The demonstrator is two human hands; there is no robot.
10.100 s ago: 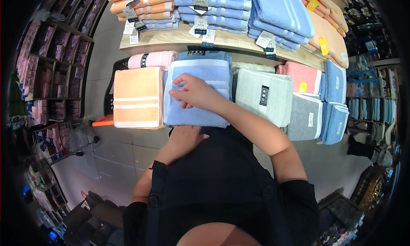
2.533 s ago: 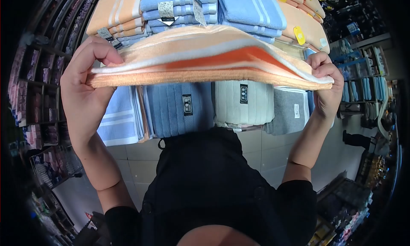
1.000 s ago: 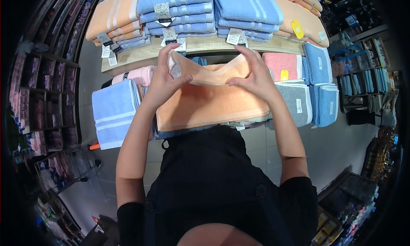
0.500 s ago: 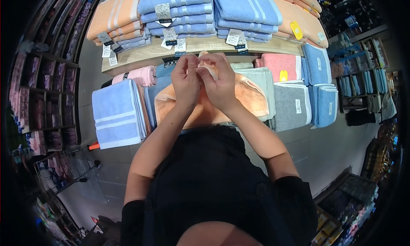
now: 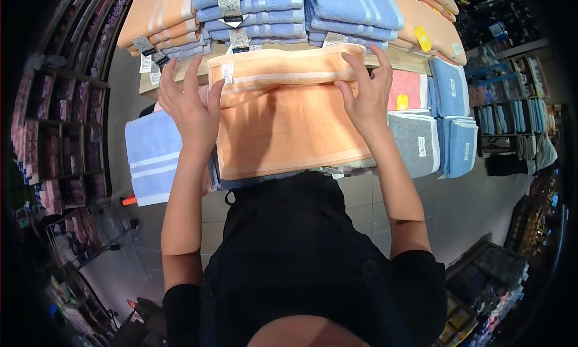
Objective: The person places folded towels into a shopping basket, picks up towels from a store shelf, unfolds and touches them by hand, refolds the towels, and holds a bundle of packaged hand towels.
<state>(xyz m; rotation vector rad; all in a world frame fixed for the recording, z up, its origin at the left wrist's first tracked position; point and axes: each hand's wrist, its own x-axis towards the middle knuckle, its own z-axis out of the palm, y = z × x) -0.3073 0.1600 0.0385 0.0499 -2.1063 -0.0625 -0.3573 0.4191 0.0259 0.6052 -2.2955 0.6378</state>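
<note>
An orange towel (image 5: 289,130) with white stripes lies spread over the stacks in front of me, its far part raised or folded over in a wavy band. A small white label shows at that band's left end. My left hand (image 5: 191,103) is at the towel's left edge, fingers apart and pointing away from me. At the right edge is my right hand (image 5: 366,94), its fingers also spread, the thumb and a fingertip near the towel's corner. Neither hand grips the cloth.
Folded blue towels (image 5: 250,7) and orange towels (image 5: 159,16) with tags are stacked on a wooden shelf (image 5: 412,59) behind. A blue striped towel (image 5: 153,157) lies left; a grey towel (image 5: 415,142), a pink towel (image 5: 409,85) and blue towels (image 5: 459,145) lie right.
Half a second ago my hands were together, closed over bunched orange cloth. They have moved apart to the towel's two sides and opened, and the towel has spread out flatter.
</note>
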